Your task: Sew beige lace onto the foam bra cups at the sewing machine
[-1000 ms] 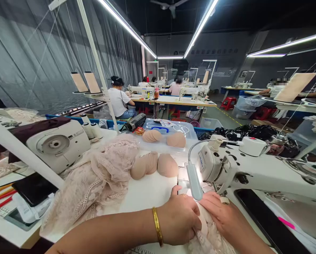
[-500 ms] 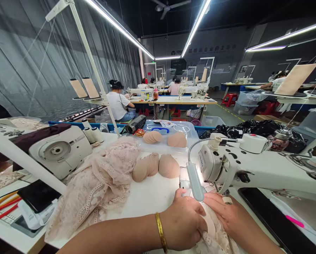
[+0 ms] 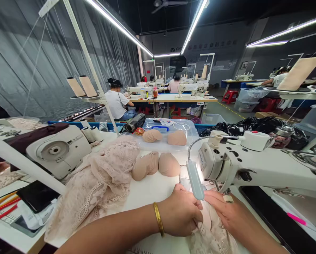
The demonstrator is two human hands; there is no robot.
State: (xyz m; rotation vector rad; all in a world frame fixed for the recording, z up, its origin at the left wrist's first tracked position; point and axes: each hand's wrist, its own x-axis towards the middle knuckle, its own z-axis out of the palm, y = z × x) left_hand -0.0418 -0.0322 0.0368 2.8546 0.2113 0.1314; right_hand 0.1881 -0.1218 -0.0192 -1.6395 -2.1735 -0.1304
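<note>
Head view: the left hand (image 3: 180, 211) is clenched on a pale pink lace piece (image 3: 212, 240), fingers curled into the cloth, while the right hand (image 3: 228, 215) lies flat on the same piece, fingers stretched out and grasping nothing. The lace runs from between the hands away toward the sewing machine (image 3: 253, 165), its needle hidden behind the gooseneck lamp (image 3: 195, 181); the right hand is nearer. Foam bra cups (image 3: 156, 164) sit beyond on the surface (image 3: 152, 192).

Two bare forearms, no sleeves in view. A plain gold bangle (image 3: 158, 219) circles the wrist of the left hand (image 3: 180, 213); the right hand (image 3: 226, 214) wears nothing visible.
</note>
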